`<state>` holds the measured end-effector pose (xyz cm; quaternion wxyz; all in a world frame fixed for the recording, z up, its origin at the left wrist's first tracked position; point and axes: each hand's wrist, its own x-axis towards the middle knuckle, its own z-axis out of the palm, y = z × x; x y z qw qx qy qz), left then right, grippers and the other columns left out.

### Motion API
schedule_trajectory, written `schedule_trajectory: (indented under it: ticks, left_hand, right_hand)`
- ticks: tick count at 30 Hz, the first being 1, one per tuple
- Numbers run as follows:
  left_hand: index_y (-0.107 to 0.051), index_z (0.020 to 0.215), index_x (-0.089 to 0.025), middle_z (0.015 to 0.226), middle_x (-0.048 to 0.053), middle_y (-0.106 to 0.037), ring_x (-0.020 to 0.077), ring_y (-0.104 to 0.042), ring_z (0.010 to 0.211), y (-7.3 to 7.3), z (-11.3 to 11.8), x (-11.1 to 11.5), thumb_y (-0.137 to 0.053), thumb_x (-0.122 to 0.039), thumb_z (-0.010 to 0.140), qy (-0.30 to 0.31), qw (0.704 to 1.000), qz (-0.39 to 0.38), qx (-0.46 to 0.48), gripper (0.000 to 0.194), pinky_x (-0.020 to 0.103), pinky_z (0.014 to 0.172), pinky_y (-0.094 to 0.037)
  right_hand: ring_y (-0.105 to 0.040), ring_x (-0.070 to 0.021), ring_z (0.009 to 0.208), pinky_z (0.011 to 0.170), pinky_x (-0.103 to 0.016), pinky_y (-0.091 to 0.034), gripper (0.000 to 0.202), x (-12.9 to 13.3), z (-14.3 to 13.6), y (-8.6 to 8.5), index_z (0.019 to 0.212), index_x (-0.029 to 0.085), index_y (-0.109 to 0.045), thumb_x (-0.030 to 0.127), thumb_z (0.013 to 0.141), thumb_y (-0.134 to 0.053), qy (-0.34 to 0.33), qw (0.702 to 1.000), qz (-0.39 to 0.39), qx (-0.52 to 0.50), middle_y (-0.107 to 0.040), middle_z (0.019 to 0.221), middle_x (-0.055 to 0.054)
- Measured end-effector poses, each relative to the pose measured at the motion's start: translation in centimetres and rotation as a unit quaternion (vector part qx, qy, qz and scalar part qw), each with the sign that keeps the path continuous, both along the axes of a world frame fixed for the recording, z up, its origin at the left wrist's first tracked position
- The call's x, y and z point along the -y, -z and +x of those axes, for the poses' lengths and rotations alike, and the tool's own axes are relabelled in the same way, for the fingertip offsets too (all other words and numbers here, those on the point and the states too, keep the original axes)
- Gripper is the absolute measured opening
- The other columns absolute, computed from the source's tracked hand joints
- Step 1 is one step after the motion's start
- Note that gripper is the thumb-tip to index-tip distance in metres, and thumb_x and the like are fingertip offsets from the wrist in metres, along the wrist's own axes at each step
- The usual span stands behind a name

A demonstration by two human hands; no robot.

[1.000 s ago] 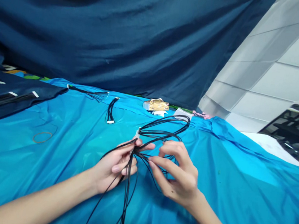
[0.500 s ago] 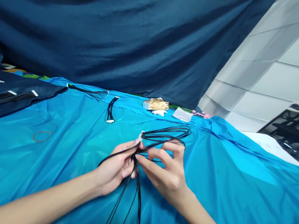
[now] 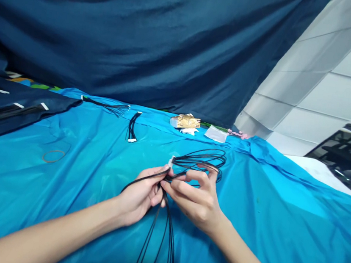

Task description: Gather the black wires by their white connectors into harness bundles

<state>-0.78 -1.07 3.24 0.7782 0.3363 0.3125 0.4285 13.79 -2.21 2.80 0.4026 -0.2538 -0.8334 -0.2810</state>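
No writing can be read: any marking on the gold packet [image 3: 189, 121] is too small to make out, & no brand can be made out on the white connector [image 3: 171, 161] either. Black wires [image 3: 187, 163] w/ that connector are held up over the blue-covered tabletop [image 3: 96, 151], approx. centre of view. By the L hand [image 3: 140, 193] the bundle is gripped just below the connector, which is seen at 1–2 o'clock from that hand, by the thumb tip. By the R hand [image 3: 200, 200], at 3 o'clock from the L, thumb & index are brought together on the wires, right beside the L fingertips; the connector is at approx. 10 o'clock from it. Long loops are spread toward 2–3 o'clock from the connector, reaching the R hand's other fingers; loose strands are hung toward 6 o'clock, & a thin group is draped over the L thumb toward 8

Elsewhere, taken from the L hand: a short harness [image 3: 133, 127] is laid near 11–12 o'clock, a longer harness [image 3: 106, 106] at 11, a dark cloth [image 3: 60, 100] w/ more wires at 10, a brownish ring [image 3: 52, 162] at 9–10. From the connector, the gold packet is seen at 1 o'clock, a whitish bag [image 3: 216, 134] at 2
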Motion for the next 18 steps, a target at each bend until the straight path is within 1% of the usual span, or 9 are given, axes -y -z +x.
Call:
schedule_trajectory:
  ticks: [3,6,9,11,13,15,17,18]
  left_hand:
    - [-0.058,0.072,-0.015,0.037,-0.008,-0.040,0.0027,-0.029,0.025,-0.3,0.1,0.1,-0.050,-0.022,0.079,-0.003,1.000,-0.013,0.010,0.013,0.018,0.034,-0.037]
    - [-0.059,0.073,-0.014,0.039,-0.007,-0.041,0.0024,-0.029,0.024,-0.7,0.1,0.1,-0.046,-0.019,0.081,0.001,0.999,-0.038,0.026,0.016,0.018,0.034,-0.036]
    - [-0.060,0.079,-0.014,0.043,-0.007,-0.046,0.0018,-0.030,0.024,-1.0,0.0,0.0,-0.042,-0.016,0.084,0.005,0.997,-0.063,0.040,0.019,0.018,0.033,-0.036]
    - [-0.059,0.081,-0.014,0.045,-0.007,-0.047,0.0011,-0.028,0.024,-1.1,-0.1,-0.1,-0.041,-0.015,0.084,-0.005,0.996,-0.075,0.037,0.019,0.017,0.033,-0.036]
    - [-0.058,0.082,-0.014,0.045,-0.007,-0.047,0.0010,-0.029,0.024,-1.1,-0.2,-0.2,-0.042,-0.014,0.084,-0.018,0.996,-0.080,0.027,0.017,0.017,0.034,-0.036]
    - [-0.058,0.084,-0.014,0.045,-0.007,-0.048,0.0017,-0.031,0.025,-1.1,-0.3,-0.3,-0.044,-0.014,0.083,-0.026,0.996,-0.078,0.016,0.014,0.018,0.036,-0.038]
    - [-0.057,0.083,-0.015,0.048,-0.006,-0.051,0.0012,-0.030,0.026,-1.1,-0.3,-0.3,-0.045,-0.015,0.082,-0.023,0.997,-0.075,0.012,0.012,0.018,0.037,-0.039]
    - [-0.056,0.082,-0.015,0.051,-0.005,-0.054,0.0005,-0.028,0.025,-1.1,-0.3,-0.4,-0.045,-0.016,0.082,-0.023,0.997,-0.073,0.012,0.011,0.017,0.036,-0.039]
  right_hand:
    - [-0.044,-0.0150,0.077,0.074,-0.036,-0.030,0.014,-0.1,-0.2,0.1,0.091,0.019,-0.064,0.017,0.079,-0.058,0.003,1.000,-0.014,-0.018,-0.066,0.071,0.003]
    - [-0.043,-0.0167,0.078,0.071,-0.035,-0.033,0.015,0.0,-0.5,0.0,0.091,0.020,-0.064,0.017,0.076,-0.061,-0.012,0.996,-0.064,-0.063,-0.066,0.075,0.001]
    - [-0.044,-0.0167,0.077,0.071,-0.034,-0.037,0.014,0.2,-0.7,-0.5,0.085,0.020,-0.065,0.013,0.073,-0.062,-0.036,0.982,-0.122,-0.137,-0.064,0.072,0.000]
    - [-0.045,-0.0160,0.075,0.070,-0.033,-0.039,0.014,0.4,-0.6,-1.0,0.082,0.020,-0.066,0.010,0.072,-0.061,-0.046,0.969,-0.158,-0.184,-0.062,0.070,-0.001]
    - [-0.048,-0.0154,0.075,0.069,-0.032,-0.041,0.016,0.4,-0.4,-1.4,0.083,0.021,-0.066,0.010,0.072,-0.061,-0.058,0.953,-0.192,-0.227,-0.061,0.072,-0.001]
    - [-0.051,-0.0151,0.078,0.072,-0.033,-0.042,0.018,0.4,0.1,-1.6,0.085,0.023,-0.066,0.011,0.074,-0.060,-0.082,0.930,-0.230,-0.277,-0.061,0.077,-0.001]
    - [-0.055,-0.0158,0.083,0.075,-0.034,-0.044,0.017,0.3,0.5,-1.7,0.086,0.024,-0.065,0.013,0.076,-0.059,-0.110,0.894,-0.275,-0.336,-0.063,0.083,-0.001]
    - [-0.056,-0.0164,0.085,0.075,-0.034,-0.046,0.015,0.3,0.7,-1.7,0.086,0.024,-0.066,0.015,0.077,-0.058,-0.123,0.869,-0.302,-0.371,-0.064,0.085,-0.002]
